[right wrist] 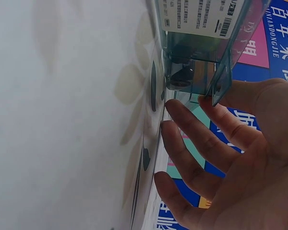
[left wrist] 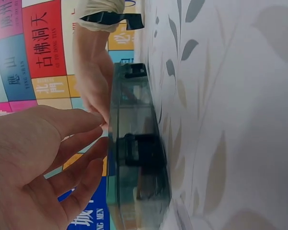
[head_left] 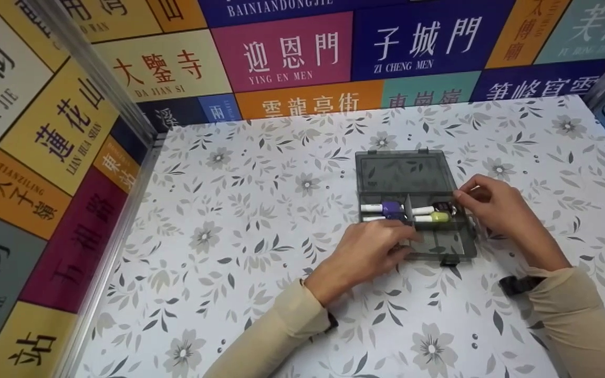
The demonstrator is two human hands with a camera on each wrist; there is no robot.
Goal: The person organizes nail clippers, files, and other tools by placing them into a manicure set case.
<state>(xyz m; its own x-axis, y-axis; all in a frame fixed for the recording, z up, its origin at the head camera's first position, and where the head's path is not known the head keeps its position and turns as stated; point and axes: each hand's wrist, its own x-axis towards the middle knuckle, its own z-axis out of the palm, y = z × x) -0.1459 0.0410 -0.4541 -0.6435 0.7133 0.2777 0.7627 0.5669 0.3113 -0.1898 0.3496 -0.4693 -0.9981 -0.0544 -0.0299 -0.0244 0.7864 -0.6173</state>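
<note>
A dark see-through plastic case lies on the table with its lid folded back. Inside the rear compartments are small white-capped bottles, among them a purple bottle, a yellow-green bottle and a dark one. My left hand is over the front left of the case, fingers loosely bent near the rim; the left wrist view shows nothing between them. At the right side is my right hand, thumb and index finger at the rim. Its other fingers spread loosely beside the case.
The case rests on a white floral tablecloth. Colourful panels with large lettering stand behind and on the left. A printed barcode label sits on the case. Dark latches stick out along its front.
</note>
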